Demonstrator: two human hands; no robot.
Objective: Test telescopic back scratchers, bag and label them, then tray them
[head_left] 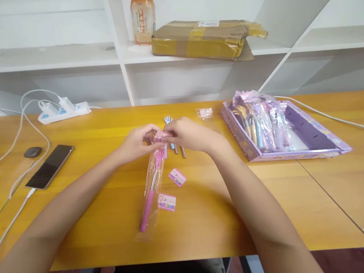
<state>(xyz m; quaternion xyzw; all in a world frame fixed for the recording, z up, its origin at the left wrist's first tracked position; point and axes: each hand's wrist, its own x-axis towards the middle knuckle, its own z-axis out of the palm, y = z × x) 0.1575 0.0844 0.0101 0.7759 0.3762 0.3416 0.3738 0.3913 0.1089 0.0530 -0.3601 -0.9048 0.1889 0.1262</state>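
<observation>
A pink back scratcher [150, 199] with a hand-shaped head and a metal rod lies in a clear plastic bag [154, 221]. At the bag's top is a pink printed card [159, 137], gripped by both hands. My left hand [136, 143] pinches its left side, thumb stretched along the lower edge. My right hand [187, 133] holds the right side with bent fingers. Behind the right hand, a blue back scratcher [168, 119] shows only in part, with metal rod ends below it. Two loose pink cards, one upper [177, 177] and one lower [166, 202], lie right of the bag.
A purple tray [315, 154] holds several bagged back scratchers [266, 124]. A small clear packet [204, 112] lies left of it. A phone [50, 167], cables and a power strip [65, 112] are at left. The shelf behind carries a bottle [142, 21] and a taped carton [200, 41].
</observation>
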